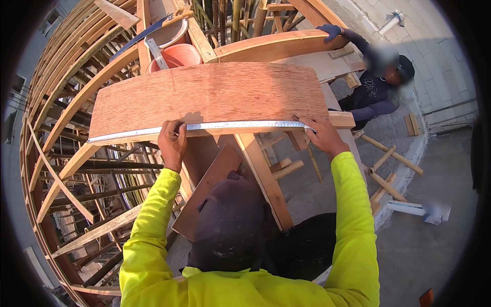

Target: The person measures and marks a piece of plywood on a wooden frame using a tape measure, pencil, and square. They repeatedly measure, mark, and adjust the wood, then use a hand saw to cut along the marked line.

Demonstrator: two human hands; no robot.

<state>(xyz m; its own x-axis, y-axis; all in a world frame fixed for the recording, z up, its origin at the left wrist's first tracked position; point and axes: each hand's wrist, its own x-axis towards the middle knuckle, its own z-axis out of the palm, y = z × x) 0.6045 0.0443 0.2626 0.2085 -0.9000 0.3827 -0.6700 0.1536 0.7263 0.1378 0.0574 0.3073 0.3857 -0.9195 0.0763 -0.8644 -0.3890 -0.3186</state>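
A pale metal tape measure blade (240, 124) runs along the near edge of a reddish plywood panel (204, 94), whose far edge curves. The blade reaches the panel's left corner. My left hand (173, 143) is closed at the panel's edge left of the middle, fingers curled over the tape. Toward the right end, my right hand (322, 134) pinches the tape between thumb and fingers. Whatever lies inside its palm is hidden. Under the panel, a light timber beam (263, 179) slopes toward me.
Beyond the panel stand an orange bucket (183, 54), a metal ruler (157, 53) and a handsaw (140, 38). Curved timber framing (76, 115) fills the left. At right, a co-worker (376, 84) rests a gloved hand (330, 31) on a curved beam (276, 45).
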